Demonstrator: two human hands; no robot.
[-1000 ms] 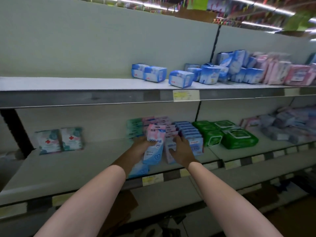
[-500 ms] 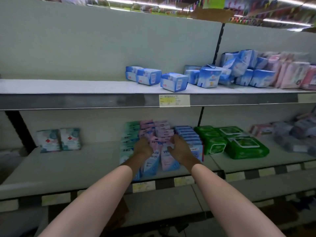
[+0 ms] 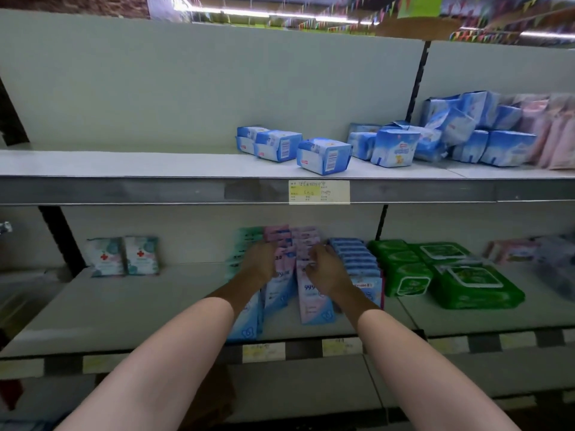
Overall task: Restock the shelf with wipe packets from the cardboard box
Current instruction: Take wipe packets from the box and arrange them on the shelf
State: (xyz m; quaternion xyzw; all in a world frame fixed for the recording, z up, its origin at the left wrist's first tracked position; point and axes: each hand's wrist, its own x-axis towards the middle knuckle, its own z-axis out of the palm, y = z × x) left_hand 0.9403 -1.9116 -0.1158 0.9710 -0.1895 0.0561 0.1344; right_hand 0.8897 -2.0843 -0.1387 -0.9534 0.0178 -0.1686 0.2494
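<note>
Rows of pink and blue wipe packets [image 3: 312, 303] stand upright in the middle of the lower shelf [image 3: 140, 306]. My left hand [image 3: 258, 267] grips a pink-and-blue packet [image 3: 280, 283] at the left side of these rows. My right hand [image 3: 328, 270] has its fingers curled over the top of the front pink packet in the neighbouring row. Both forearms reach in from below. Below the shelf edge, between my arms, a brown piece of the cardboard box [image 3: 222, 396] shows; the rest is hidden.
Green wipe packs [image 3: 451, 275] lie right of the rows, and a row of blue packets [image 3: 354, 259] stands next to my right hand. Two red-cross packets [image 3: 123, 256] stand far left. Blue packs [image 3: 323, 155] sit on the upper shelf [image 3: 124, 164].
The packet my left hand held up has gone down among the rows. Both hands moved slightly back into the shelf and now sit on the packet tops.
</note>
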